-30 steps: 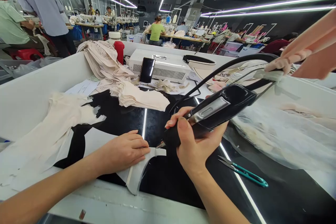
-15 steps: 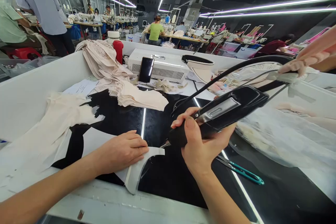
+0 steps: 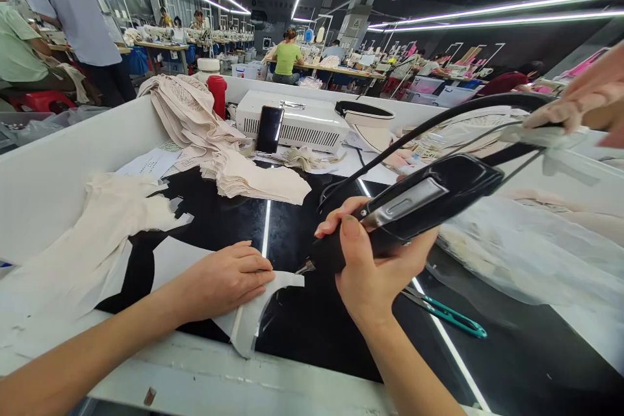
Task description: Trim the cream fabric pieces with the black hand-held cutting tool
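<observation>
My right hand (image 3: 373,266) is wrapped round a black corded hand tool (image 3: 433,192) with a metal plate on its side. The tool slants down to the left, and its small metal tip (image 3: 307,266) sits at the end of a curved white strip (image 3: 263,305). I cannot tell whether the tip touches the strip. My left hand (image 3: 231,279) lies palm down, fingers stretched out, pressing the strip and a white sheet (image 3: 178,260) onto the black tabletop (image 3: 312,338). Teal-handled scissors (image 3: 451,316) lie right of my right wrist.
Stacked beige fabric pieces (image 3: 258,179) lie behind my hands, pale pieces (image 3: 88,234) at left. A white vented box (image 3: 302,123) and a phone (image 3: 270,130) stand at the back. Another person's hand (image 3: 560,114) is by the cable, above a clear plastic bag (image 3: 517,247).
The view has shifted very slightly. The other person's hand at the right has moved a little; my hands, the tool and the strip stay nearly in place.
</observation>
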Demonstrator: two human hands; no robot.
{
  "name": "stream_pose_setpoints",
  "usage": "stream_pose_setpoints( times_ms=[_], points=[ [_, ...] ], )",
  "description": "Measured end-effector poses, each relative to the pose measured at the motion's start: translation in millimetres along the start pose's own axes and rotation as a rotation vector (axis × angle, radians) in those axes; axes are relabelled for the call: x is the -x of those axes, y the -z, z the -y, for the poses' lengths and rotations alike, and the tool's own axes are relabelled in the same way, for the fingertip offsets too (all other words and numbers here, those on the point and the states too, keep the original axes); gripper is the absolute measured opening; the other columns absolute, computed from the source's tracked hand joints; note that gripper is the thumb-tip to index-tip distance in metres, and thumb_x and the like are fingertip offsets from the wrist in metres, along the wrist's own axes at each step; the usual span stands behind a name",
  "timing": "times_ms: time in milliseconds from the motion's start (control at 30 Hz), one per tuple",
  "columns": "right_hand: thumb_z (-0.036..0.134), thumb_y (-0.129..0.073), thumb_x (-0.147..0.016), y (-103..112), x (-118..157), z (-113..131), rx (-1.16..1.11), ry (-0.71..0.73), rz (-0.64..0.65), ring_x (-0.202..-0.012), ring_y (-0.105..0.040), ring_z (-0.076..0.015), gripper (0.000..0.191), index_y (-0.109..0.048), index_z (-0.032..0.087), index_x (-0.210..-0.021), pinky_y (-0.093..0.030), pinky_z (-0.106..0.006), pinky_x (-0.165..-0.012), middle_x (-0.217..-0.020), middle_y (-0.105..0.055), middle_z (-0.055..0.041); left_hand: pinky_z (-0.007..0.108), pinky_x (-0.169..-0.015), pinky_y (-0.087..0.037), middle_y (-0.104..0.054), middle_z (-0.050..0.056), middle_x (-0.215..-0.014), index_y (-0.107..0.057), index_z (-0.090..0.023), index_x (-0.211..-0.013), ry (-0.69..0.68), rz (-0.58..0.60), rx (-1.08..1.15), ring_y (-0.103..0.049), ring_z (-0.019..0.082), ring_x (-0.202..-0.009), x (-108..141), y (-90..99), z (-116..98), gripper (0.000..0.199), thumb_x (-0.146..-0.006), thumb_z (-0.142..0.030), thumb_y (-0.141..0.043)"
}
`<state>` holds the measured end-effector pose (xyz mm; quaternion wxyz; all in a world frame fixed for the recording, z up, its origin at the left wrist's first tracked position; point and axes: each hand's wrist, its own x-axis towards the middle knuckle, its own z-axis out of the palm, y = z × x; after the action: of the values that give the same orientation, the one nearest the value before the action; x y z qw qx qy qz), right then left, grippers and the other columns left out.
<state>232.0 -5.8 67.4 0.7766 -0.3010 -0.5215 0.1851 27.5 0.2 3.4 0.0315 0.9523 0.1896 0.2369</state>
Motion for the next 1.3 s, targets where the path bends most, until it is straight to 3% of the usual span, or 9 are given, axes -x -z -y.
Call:
stream_pose_setpoints(
  times_ms=[333, 633, 967, 1300],
  points=[
    [0.005, -0.071, -0.081, -3.3, 0.5, -0.2, 0.004, -0.030, 0.003, -0.053, -0.065, -0.0089, 0.040, -0.050, 0.030, -0.104, -0.058, -0.024, -0.050, -0.082, -0.069, 0.0107, 0.040, -0.106, -0.052, -0.072, 0.008, -0.111, -0.067, -0.013, -0.118, -0.027, -0.015, -0.001, -0.067, 0.020, -0.106, -1.9, 0.0, 0.7, 0.019, -0.107, -0.018, -0.052],
    [0.018, -0.079, -0.085, -0.8, -1.0, -1.0, -0.007, -0.013, -0.013, -0.054, -0.064, -0.0096, 0.038, -0.050, 0.030, -0.106, -0.057, -0.025, -0.051, -0.084, -0.069, 0.0090, 0.039, -0.107, -0.052, -0.072, 0.008, -0.111, -0.068, -0.013, -0.116, -0.025, -0.015, -0.001, -0.067, 0.020, -0.104, -1.9, 1.8, 0.5, 0.022, -0.109, -0.019, -0.048],
    [0.007, -0.071, -0.081, -3.5, -0.1, -0.2, 0.011, -0.043, -0.005, -0.052, -0.065, -0.0092, 0.040, -0.048, 0.030, -0.104, -0.057, -0.024, -0.049, -0.081, -0.069, 0.0105, 0.039, -0.104, -0.053, -0.072, 0.008, -0.112, -0.068, -0.013, -0.118, -0.026, -0.006, -0.005, -0.066, 0.021, -0.105, -1.8, 0.9, 1.2, 0.021, -0.108, -0.018, -0.050],
    [0.009, -0.073, -0.083, -5.9, 7.7, 8.2, -0.073, -0.072, 0.026, -0.055, -0.065, -0.0097, 0.040, -0.051, 0.030, -0.109, -0.059, -0.025, -0.052, -0.083, -0.069, 0.0088, 0.039, -0.103, -0.053, -0.072, 0.008, -0.111, -0.068, -0.012, -0.116, -0.037, -0.022, 0.007, -0.066, 0.021, -0.103, -3.1, 1.2, 1.4, 0.020, -0.107, -0.017, -0.051]
  ],
)
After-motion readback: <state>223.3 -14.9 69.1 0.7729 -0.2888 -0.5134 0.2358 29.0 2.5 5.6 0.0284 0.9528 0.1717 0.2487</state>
